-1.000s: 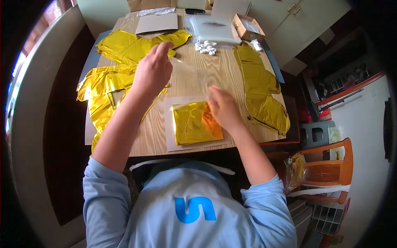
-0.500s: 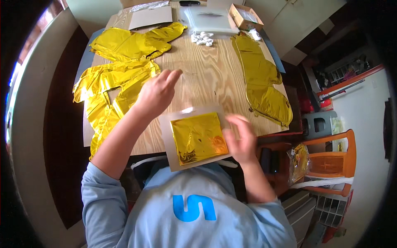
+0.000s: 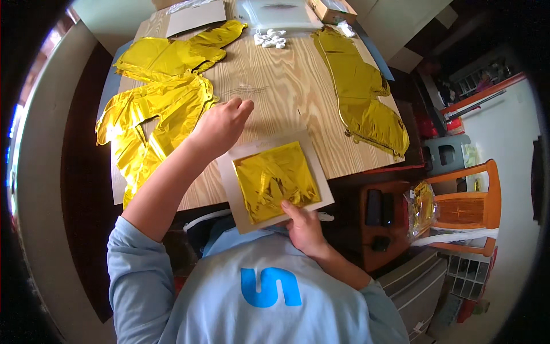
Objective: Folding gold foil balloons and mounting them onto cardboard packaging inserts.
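Note:
A folded gold foil balloon lies flat on a grey-beige piece of cardboard, tilted over the table's near edge. My right hand grips the cardboard's near edge, its thumb on top against the foil and its other fingers hidden below. Above the cardboard's far left corner, my left hand is closed with the fingers curled together. Whether something thin or clear is in it cannot be made out; faint marks show on the wood just beyond. Crumpled gold foil balloons spread beside my left forearm.
Another flat gold balloon lies along the right of the wooden table. Farther back are small white pieces, clear plastic sheets, a cardboard box and a grey board. A wooden chair stands at right.
My right hand has moved from the cardboard's right side down to its near edge and now grips it. The cardboard has turned slightly. My left hand has closed more tightly.

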A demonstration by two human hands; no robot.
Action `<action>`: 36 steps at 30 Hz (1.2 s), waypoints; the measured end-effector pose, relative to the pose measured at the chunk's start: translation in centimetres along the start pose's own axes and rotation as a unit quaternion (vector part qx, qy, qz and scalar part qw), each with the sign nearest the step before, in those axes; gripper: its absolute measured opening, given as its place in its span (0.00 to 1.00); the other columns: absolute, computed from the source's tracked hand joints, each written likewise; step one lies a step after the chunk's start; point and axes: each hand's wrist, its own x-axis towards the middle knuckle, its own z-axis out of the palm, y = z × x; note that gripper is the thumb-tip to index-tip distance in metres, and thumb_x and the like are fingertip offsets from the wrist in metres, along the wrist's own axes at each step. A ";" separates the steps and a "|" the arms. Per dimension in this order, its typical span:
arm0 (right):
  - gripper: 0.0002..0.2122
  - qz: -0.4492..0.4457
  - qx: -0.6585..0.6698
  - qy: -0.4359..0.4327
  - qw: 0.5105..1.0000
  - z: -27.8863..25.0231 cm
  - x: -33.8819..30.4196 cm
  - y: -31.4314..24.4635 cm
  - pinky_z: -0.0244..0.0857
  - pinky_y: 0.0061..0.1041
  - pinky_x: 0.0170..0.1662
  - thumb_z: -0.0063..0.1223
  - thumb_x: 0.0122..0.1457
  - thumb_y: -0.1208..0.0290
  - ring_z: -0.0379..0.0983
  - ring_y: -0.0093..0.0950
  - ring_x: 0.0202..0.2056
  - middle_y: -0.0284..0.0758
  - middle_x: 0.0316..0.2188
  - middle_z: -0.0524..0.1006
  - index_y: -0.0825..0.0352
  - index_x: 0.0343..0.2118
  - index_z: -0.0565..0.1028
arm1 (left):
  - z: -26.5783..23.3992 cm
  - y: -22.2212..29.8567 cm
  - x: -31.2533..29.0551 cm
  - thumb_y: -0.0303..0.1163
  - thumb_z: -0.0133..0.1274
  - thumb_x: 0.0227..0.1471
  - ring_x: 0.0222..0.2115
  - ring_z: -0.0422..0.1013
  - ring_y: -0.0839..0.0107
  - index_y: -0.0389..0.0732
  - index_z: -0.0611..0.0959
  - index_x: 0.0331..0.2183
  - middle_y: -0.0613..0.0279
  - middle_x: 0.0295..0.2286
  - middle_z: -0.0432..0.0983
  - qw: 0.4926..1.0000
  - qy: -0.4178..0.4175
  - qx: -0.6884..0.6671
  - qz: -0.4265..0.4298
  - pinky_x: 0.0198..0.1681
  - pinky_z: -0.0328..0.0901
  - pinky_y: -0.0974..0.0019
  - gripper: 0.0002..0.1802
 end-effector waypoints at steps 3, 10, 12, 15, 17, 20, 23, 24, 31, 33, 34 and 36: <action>0.12 -0.061 -0.021 0.094 0.994 -2.1 -1.9 -2.0 0.71 0.34 0.50 0.53 0.62 0.77 0.77 0.34 0.46 0.39 0.45 0.79 0.70 0.48 0.77 | -0.2 -0.3 0.0 0.26 0.54 0.52 0.34 0.75 0.44 0.42 0.74 0.41 0.50 0.34 0.76 0.999 -0.032 -0.004 -0.007 0.36 0.70 0.47 0.13; 0.26 0.046 0.150 0.005 0.988 -6.3 -3.3 -8.4 0.68 0.33 0.57 0.55 0.57 0.79 0.74 0.32 0.52 0.39 0.52 0.75 0.72 0.60 0.67 | -1.1 1.7 0.6 0.29 0.57 0.51 0.31 0.75 0.44 0.38 0.74 0.32 0.48 0.28 0.77 0.999 -0.020 -0.024 -0.016 0.34 0.70 0.47 0.09; 0.24 0.135 0.129 -0.089 0.978 -6.3 -1.6 -6.0 0.69 0.32 0.54 0.57 0.56 0.78 0.76 0.31 0.49 0.37 0.49 0.77 0.71 0.57 0.70 | -1.1 2.5 0.6 0.29 0.57 0.51 0.30 0.75 0.43 0.38 0.74 0.31 0.48 0.27 0.77 0.999 -0.015 -0.039 -0.008 0.34 0.70 0.46 0.09; 0.20 0.095 0.200 -0.074 0.972 -3.1 1.2 -4.6 0.72 0.29 0.50 0.57 0.58 0.78 0.78 0.30 0.44 0.38 0.47 0.78 0.71 0.55 0.71 | -1.2 3.0 0.0 0.29 0.57 0.51 0.30 0.75 0.43 0.37 0.74 0.31 0.48 0.27 0.77 0.999 -0.016 -0.049 0.006 0.33 0.70 0.46 0.08; 0.20 0.083 0.199 -0.021 0.976 -3.2 1.8 -4.1 0.73 0.29 0.48 0.56 0.59 0.78 0.78 0.30 0.44 0.38 0.47 0.78 0.71 0.56 0.71 | -1.4 3.1 -0.5 0.28 0.57 0.51 0.30 0.75 0.43 0.38 0.74 0.31 0.48 0.27 0.77 0.999 -0.025 -0.041 0.008 0.33 0.70 0.46 0.08; 0.20 0.063 0.164 0.008 0.984 -2.7 1.6 -4.1 0.77 0.31 0.45 0.55 0.61 0.77 0.78 0.30 0.43 0.38 0.47 0.78 0.71 0.56 0.70 | -1.8 3.2 -1.2 0.27 0.54 0.51 0.30 0.77 0.45 0.38 0.75 0.33 0.48 0.27 0.78 0.999 -0.047 -0.002 0.009 0.32 0.71 0.48 0.07; 0.19 -0.029 0.090 0.049 0.994 -1.3 0.8 -2.5 0.78 0.34 0.44 0.55 0.62 0.78 0.79 0.30 0.44 0.38 0.47 0.78 0.71 0.56 0.70 | -1.9 3.9 -1.2 0.26 0.53 0.52 0.30 0.79 0.50 0.38 0.76 0.37 0.51 0.29 0.79 0.995 -0.078 0.055 0.036 0.32 0.74 0.51 0.08; 0.17 -0.002 0.124 0.053 0.991 -0.7 0.7 -2.9 0.78 0.32 0.43 0.55 0.63 0.77 0.79 0.29 0.43 0.37 0.46 0.78 0.72 0.55 0.71 | -2.4 4.6 -1.3 0.27 0.53 0.52 0.30 0.80 0.51 0.39 0.76 0.38 0.52 0.30 0.79 0.992 -0.092 0.072 0.038 0.31 0.74 0.52 0.09; 0.17 0.047 0.224 0.042 0.973 1.5 0.6 -3.9 0.79 0.28 0.37 0.56 0.65 0.73 0.79 0.25 0.41 0.35 0.45 0.78 0.70 0.55 0.71 | -3.4 7.7 -2.1 0.32 0.55 0.52 0.29 0.78 0.51 0.39 0.75 0.37 0.54 0.29 0.75 0.986 -0.118 0.094 0.065 0.31 0.73 0.51 0.10; 0.17 0.031 0.218 0.029 0.975 1.5 1.0 -3.4 0.79 0.27 0.36 0.56 0.65 0.72 0.78 0.24 0.41 0.34 0.45 0.78 0.69 0.55 0.71 | -3.2 7.9 -2.5 0.32 0.56 0.52 0.28 0.77 0.52 0.39 0.75 0.36 0.55 0.29 0.74 0.985 -0.102 0.124 0.065 0.30 0.72 0.52 0.10; 0.17 0.023 0.216 0.022 0.976 1.4 1.1 -3.5 0.78 0.26 0.35 0.57 0.65 0.72 0.78 0.24 0.41 0.34 0.45 0.78 0.68 0.55 0.71 | -3.1 7.7 -2.4 0.32 0.56 0.52 0.28 0.77 0.52 0.39 0.75 0.35 0.55 0.29 0.74 0.987 -0.088 0.117 0.071 0.29 0.72 0.52 0.10; 0.17 0.044 0.183 0.011 0.982 1.0 0.8 -4.0 0.77 0.24 0.32 0.58 0.65 0.71 0.78 0.22 0.40 0.32 0.44 0.79 0.67 0.55 0.72 | -2.6 7.0 -2.0 0.32 0.57 0.51 0.27 0.76 0.53 0.39 0.74 0.35 0.55 0.28 0.73 0.990 -0.060 0.102 0.079 0.29 0.72 0.53 0.10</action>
